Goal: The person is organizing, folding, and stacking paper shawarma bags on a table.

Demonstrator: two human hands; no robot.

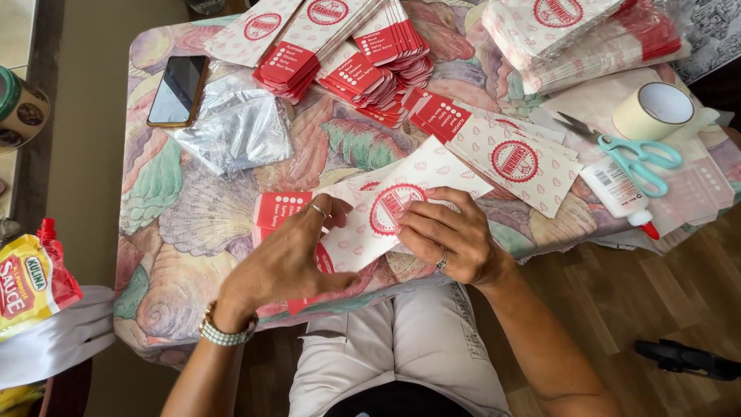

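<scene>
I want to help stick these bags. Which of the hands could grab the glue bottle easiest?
Probably the right hand: the glue bottle lies on its side of the table, beside the scissors. The left hand is farther away.
</scene>
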